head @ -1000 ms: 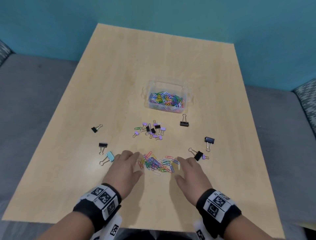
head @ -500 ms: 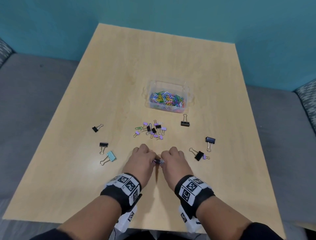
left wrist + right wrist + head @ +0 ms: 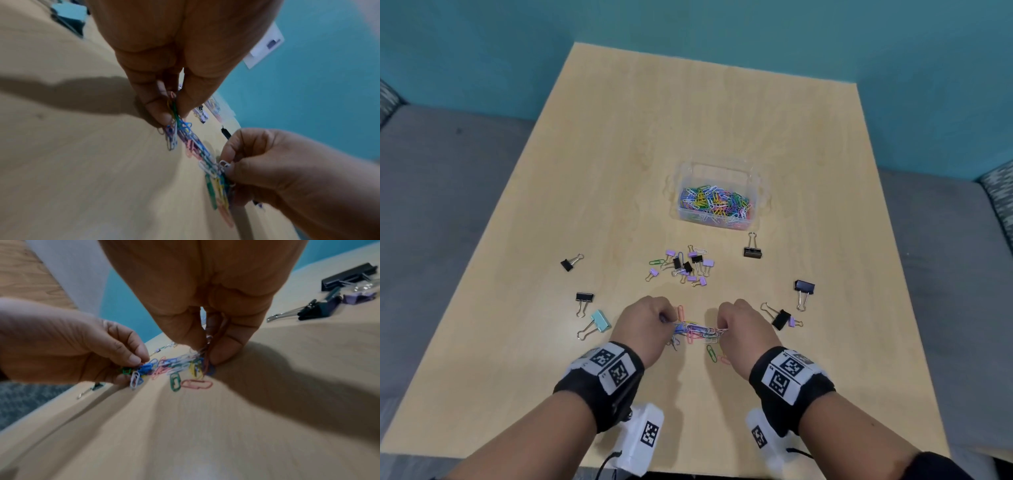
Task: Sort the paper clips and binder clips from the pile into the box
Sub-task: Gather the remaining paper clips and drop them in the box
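We see both hands low in the middle of the head view, sharing one tangle of coloured paper clips (image 3: 698, 330). The left hand (image 3: 645, 325) has its fingers (image 3: 156, 104) curled, thumb pressed to fingertip, pinching the left end of the tangle. The right hand (image 3: 744, 329) pinches the right end the same way, fingers (image 3: 226, 344) curled down to the worktop (image 3: 619, 171). The tangle stretches between the two pinches just above the wood, and a green clip (image 3: 711, 353) and a pink clip (image 3: 723, 359) lie loose beneath it, nearer the lower edge of the frame.

The clear box (image 3: 717, 197), already holding many coloured paper clips, stands right of centre, above the hands in the frame and well apart from them. Between box and hands sits a small heap of purple and black binder clips (image 3: 685, 265). More binder clips are scattered singly: a black one (image 3: 752, 251) just below the box, two black ones (image 3: 567, 264) (image 3: 584, 297) and a light blue one (image 3: 600, 321) at the left, and a dark one (image 3: 804, 286), a black one (image 3: 780, 318) and a small purple one (image 3: 792, 321) at the right.
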